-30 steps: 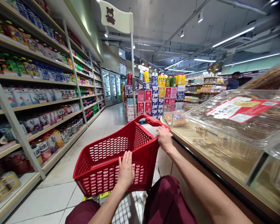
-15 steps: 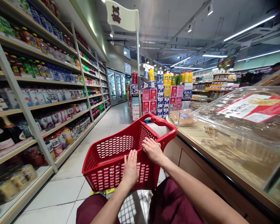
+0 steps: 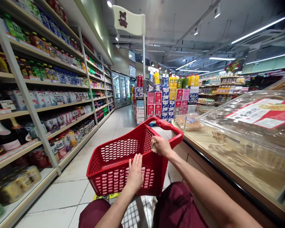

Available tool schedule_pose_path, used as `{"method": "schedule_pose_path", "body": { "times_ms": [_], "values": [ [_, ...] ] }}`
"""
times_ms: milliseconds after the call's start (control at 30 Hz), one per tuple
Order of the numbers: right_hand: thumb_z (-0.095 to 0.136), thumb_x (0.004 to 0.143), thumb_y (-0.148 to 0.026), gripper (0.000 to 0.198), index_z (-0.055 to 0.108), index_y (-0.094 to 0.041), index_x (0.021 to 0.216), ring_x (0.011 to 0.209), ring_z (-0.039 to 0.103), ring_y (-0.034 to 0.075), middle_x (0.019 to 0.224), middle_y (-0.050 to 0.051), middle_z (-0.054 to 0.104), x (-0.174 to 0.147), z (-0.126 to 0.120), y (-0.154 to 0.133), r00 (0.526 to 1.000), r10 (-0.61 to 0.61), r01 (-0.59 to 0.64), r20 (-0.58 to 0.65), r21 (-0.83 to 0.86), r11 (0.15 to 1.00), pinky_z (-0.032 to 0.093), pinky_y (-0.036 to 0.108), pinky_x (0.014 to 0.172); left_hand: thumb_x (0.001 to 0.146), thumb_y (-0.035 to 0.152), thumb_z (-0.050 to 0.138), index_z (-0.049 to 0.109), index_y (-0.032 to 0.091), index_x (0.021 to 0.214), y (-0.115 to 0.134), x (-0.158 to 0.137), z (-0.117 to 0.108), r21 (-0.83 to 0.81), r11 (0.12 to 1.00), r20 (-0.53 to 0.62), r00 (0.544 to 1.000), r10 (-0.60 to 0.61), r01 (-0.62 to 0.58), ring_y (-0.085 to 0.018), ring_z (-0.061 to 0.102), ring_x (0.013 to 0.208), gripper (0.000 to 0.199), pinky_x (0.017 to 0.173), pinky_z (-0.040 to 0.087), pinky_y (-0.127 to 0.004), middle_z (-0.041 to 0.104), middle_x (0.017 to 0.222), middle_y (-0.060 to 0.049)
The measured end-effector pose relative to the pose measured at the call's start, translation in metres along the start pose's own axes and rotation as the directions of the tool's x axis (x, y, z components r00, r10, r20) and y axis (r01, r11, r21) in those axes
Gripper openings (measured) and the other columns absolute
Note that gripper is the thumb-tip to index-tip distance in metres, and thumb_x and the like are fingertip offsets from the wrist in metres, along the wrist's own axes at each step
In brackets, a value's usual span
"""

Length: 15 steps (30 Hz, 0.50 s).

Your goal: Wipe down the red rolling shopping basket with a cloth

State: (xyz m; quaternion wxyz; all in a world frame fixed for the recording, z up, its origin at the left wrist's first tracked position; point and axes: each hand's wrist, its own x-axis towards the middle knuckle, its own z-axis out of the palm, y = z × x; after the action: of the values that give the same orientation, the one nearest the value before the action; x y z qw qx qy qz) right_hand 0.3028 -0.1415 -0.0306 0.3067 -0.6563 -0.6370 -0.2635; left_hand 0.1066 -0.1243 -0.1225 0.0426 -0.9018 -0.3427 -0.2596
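A red plastic shopping cart [image 3: 102,167] with slotted basket walls stands right in front of my knees. My left hand [image 3: 135,174] lies flat against the side of its basket, fingers stretched out and the tips at the top rim. Above the same rim, nearer the cart's handle, my right hand [image 3: 161,146] is closed around a crumpled pale wad [image 3: 154,144], which looks like a cloth or tissue. Most of the wad is hidden by the fingers. The visible inside of the basket shows no goods.
Drink shelves [image 3: 66,103] run along the left. On the right stands a counter [image 3: 204,152] with clear plastic food boxes [image 3: 256,117]. Stacked cartons and bottles [image 3: 166,98] stand ahead, with glass-door fridges [image 3: 121,88] beyond. A pole with a bear flag [image 3: 129,19] rises behind the cart.
My right hand has gone from lying spread on the basket rim to a closed grip, with the pale wad now showing. My left hand stays on the basket side. The view has shifted slightly.
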Motion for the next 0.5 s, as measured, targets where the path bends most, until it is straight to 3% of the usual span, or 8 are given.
{"method": "schedule_pose_path", "body": {
  "times_ms": [67,133,200,300,400,500],
  "values": [
    [0.034,0.084,-0.017,0.030,0.062,-0.018,0.094,0.080,0.058,0.017,0.081,0.005,0.065,0.016,-0.011,0.015,0.989,0.108,-0.112,-0.099,-0.029,0.993,0.042,0.028,0.074,0.059,-0.001,0.036,0.022,0.010,0.134,0.000,0.000,-0.001,-0.002,1.000,0.003,1.000,-0.003,0.003,-0.021,0.016,0.132,0.077,0.107,0.018,-0.049,0.027,0.141,-0.011],
    [0.036,0.084,-0.021,0.028,0.064,-0.015,0.086,0.084,0.057,0.020,0.080,0.008,0.064,0.020,-0.020,0.026,0.983,0.145,-0.155,-0.109,-0.084,0.984,0.040,0.030,0.077,0.060,0.000,0.035,0.022,0.009,0.134,0.001,0.000,-0.002,-0.007,1.000,0.006,1.000,-0.003,0.003,-0.021,0.016,0.132,0.076,0.107,0.017,-0.050,0.027,0.141,-0.011],
    [0.041,0.083,-0.026,0.025,0.065,-0.015,0.081,0.082,0.057,0.020,0.079,0.008,0.064,0.010,-0.025,0.031,0.996,0.085,-0.086,-0.012,-0.125,0.988,0.040,0.031,0.077,0.060,0.000,0.035,0.022,0.008,0.134,0.001,0.000,-0.002,-0.010,1.000,0.007,1.000,0.003,-0.003,-0.021,0.017,0.132,0.076,0.107,0.018,-0.050,0.027,0.141,-0.011],
    [0.045,0.083,-0.030,0.024,0.062,-0.020,0.096,0.093,0.055,0.019,0.097,0.007,0.063,-0.014,-0.031,0.044,0.992,-0.094,0.102,0.080,-0.103,0.989,0.037,0.035,0.085,0.059,-0.001,0.035,0.023,0.010,0.134,-0.001,-0.001,-0.002,-0.013,1.000,-0.005,1.000,0.014,-0.015,-0.021,0.017,0.132,0.077,0.106,0.019,-0.050,0.027,0.141,-0.011],
    [0.041,0.085,-0.028,0.026,0.061,-0.022,0.101,0.096,0.054,0.018,0.105,0.005,0.061,-0.023,-0.042,0.075,0.979,-0.204,0.205,0.024,-0.078,0.976,0.037,0.035,0.088,0.058,-0.001,0.035,0.022,0.011,0.134,-0.001,-0.001,-0.003,-0.015,1.000,0.009,1.000,0.015,-0.015,-0.020,0.018,0.132,0.078,0.107,0.019,-0.048,0.027,0.141,-0.010],
    [0.032,0.087,-0.024,0.033,0.063,-0.014,0.096,0.094,0.055,0.021,0.101,0.013,0.061,-0.021,-0.044,0.094,0.985,-0.124,0.113,-0.117,-0.095,0.989,0.040,0.034,0.085,0.058,0.000,0.035,0.023,0.010,0.134,-0.001,0.001,-0.002,-0.024,1.000,0.033,0.999,0.011,-0.010,-0.020,0.017,0.132,0.078,0.107,0.018,-0.047,0.027,0.141,-0.010]
  ]
}}
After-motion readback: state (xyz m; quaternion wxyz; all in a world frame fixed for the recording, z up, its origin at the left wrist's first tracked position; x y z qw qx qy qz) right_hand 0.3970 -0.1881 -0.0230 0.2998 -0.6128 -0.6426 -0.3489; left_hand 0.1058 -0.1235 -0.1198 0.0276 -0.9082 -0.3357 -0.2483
